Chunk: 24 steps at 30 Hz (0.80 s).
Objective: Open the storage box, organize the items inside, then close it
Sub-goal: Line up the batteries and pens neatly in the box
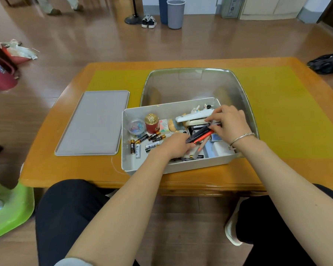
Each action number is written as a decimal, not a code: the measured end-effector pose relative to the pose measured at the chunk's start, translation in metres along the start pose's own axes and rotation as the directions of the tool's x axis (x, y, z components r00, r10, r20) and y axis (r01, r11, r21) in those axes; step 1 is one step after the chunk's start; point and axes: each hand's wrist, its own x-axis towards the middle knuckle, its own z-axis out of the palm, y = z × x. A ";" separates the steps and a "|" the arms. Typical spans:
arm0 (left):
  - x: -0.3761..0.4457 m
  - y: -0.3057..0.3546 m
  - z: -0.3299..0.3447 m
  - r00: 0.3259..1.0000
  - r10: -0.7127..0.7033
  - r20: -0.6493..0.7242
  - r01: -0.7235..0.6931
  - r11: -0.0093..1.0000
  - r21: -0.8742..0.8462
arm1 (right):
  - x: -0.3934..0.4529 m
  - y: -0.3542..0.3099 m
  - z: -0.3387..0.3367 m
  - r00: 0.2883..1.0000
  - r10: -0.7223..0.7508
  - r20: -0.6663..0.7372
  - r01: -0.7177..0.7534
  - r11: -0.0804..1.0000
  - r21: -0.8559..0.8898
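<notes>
An open white storage box (127, 131) sits on the table's near edge. Its grey lid (93, 122) lies flat to the left. Inside the box are several loose batteries (149, 140), a red jar with a gold cap (151, 123), a small clear tub of clips (136, 126) and toys at the back. Both hands are inside the box on a bundle of pens (201, 135), black and red. My left hand (176, 145) grips the bundle's near end. My right hand (228, 122), with a bracelet on the wrist, pinches its far end.
A large clear bin (192, 83) stands behind the box. The wooden table (69, 166) has a yellow mat (288, 112). A green stool (10, 210) is at the left by my knee. Two bins (173, 13) and shoes stand on the far floor.
</notes>
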 end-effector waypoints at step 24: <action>-0.017 -0.002 -0.038 0.995 0.065 -0.076 -0.067 0.998 -0.023 | -0.009 -0.006 -0.019 0.981 -0.194 0.026 0.196 0.979 -0.063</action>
